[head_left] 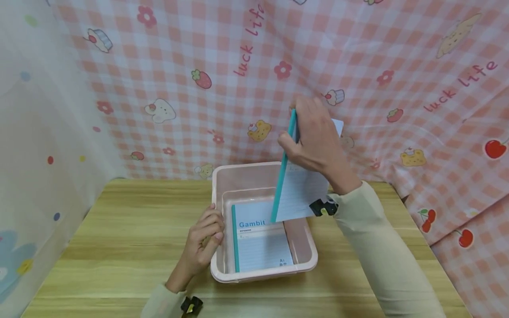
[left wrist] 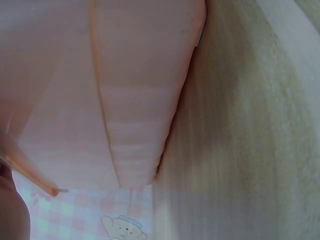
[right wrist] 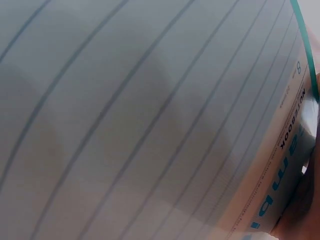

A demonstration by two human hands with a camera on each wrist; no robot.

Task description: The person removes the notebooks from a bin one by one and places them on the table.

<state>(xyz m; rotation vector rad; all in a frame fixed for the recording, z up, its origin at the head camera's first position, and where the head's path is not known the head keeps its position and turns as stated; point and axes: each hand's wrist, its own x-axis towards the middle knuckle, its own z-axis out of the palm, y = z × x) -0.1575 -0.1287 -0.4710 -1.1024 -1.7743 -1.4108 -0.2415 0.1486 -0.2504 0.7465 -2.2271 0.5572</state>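
Note:
A pale pink plastic basin (head_left: 264,277) stands on the wooden table. Inside it lies a notebook (head_left: 260,247) with a light blue-white cover, a teal spine and the word Gambit. My right hand (head_left: 314,132) grips a second notebook (head_left: 304,190) by its top part, holding it tilted above the basin's right side. That notebook's lined cover fills the right wrist view. My left hand (head_left: 204,238) holds the basin's left rim, fingers over the edge. In the left wrist view the basin's outer wall (left wrist: 140,90) shows close up, with a little of the hand at the lower left.
The wood-grain table (head_left: 151,234) spreads to both sides of the basin. Behind it hangs a pink checked cloth (head_left: 238,110) with cartoon prints, reaching round to the right. A pale dotted cloth (head_left: 51,132) hangs at the left.

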